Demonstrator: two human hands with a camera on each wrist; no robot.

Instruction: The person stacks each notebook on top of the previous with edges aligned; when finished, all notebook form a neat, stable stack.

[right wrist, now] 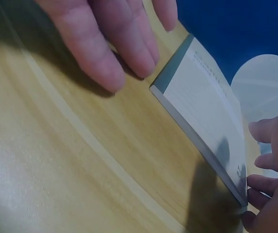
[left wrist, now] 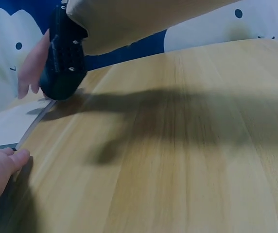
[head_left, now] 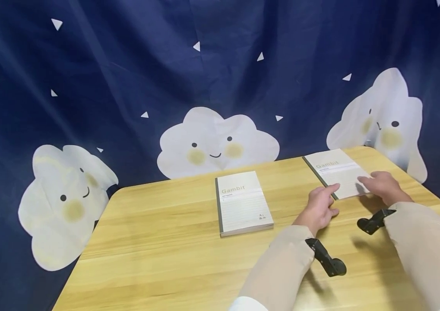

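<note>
Notebook (head_left: 338, 172) on the counter (head_left: 165, 259), flanked by both hands: left hand (head_left: 318, 208) and right hand (head_left: 384, 186) relaxed, unclosed; edges should be pinched evenly before lifting.

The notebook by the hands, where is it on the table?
In the head view, that notebook lies at the table's far right corner, both hands at its near edge.
</note>
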